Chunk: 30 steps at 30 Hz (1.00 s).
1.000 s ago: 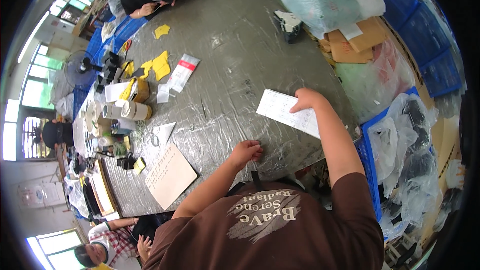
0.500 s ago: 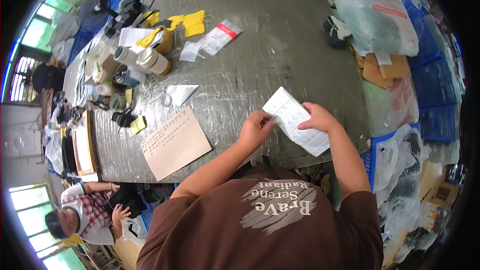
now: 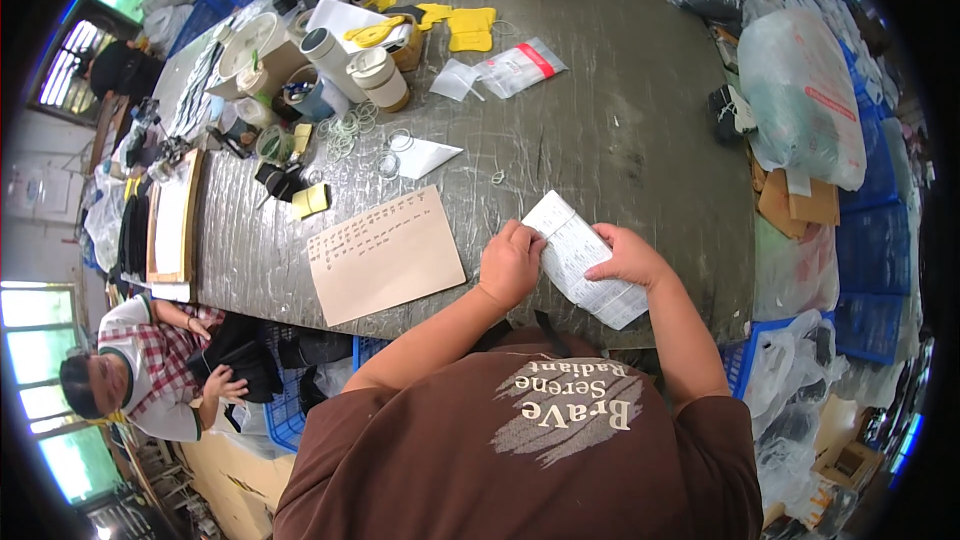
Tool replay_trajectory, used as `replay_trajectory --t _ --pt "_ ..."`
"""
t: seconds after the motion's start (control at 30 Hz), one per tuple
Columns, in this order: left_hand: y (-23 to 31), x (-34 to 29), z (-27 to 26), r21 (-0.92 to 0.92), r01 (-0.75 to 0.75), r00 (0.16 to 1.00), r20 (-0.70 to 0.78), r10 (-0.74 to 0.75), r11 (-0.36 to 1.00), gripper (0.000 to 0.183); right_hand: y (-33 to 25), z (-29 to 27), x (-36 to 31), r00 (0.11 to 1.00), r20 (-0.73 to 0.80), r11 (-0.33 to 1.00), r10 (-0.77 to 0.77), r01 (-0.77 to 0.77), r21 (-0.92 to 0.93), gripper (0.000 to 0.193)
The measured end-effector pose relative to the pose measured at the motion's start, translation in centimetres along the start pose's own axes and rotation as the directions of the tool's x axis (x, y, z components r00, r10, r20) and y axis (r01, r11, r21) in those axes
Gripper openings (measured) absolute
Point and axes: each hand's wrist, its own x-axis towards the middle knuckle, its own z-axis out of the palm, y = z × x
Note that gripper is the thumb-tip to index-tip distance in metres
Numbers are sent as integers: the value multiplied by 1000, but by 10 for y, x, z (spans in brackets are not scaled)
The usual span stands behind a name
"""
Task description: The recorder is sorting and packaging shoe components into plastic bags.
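Over the near edge of the table, a white bundle of printed paper (image 3: 574, 258) is tilted between my hands. A thin line, perhaps a band, crosses its upper part. My right hand (image 3: 632, 260) grips its right side, thumb lying on top and fingers hidden beneath. At the left edge of the bundle my left hand (image 3: 512, 265) is closed, its fingertips pinching there; any small thing between them cannot be made out. To the left lies a beige card (image 3: 388, 255) with rows of dark marks. A small loose ring (image 3: 497, 178) rests beyond my left hand.
Left on the table (image 3: 620, 70) stand a lidded cup (image 3: 378, 80), a tumbler (image 3: 330, 60) and several loose rubber bands (image 3: 350, 130). Farther off lie yellow pieces (image 3: 470, 28) and a clear packet (image 3: 520, 67). A large plastic bag (image 3: 800, 90) stands right. A co-worker (image 3: 165, 360) sits lower left.
The whole view has shifted, so the tabletop things appear farther right. Both hands stay on the paper bundle, which now looks slightly more upright; my left fingers are curled closer against its edge.
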Motion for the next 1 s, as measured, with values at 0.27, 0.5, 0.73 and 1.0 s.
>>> replay_trajectory --t 0.27,0.5,0.73,1.0 --pt "-24 -2 -26 -285 351 887 405 -220 892 20 -4 -3 -5 991 133 935 4 44 -353 62" --pt "-90 14 -58 -163 647 751 307 -585 745 21 21 -15 -30 948 302 940 101 8 -341 60" --pt "-99 24 -40 -392 695 718 406 -565 602 25 54 1 -9 967 -248 759 61 117 641 51" --pt "-81 9 -25 -252 638 711 555 -432 727 49 60 32 33 884 -336 206 323 281 937 44"
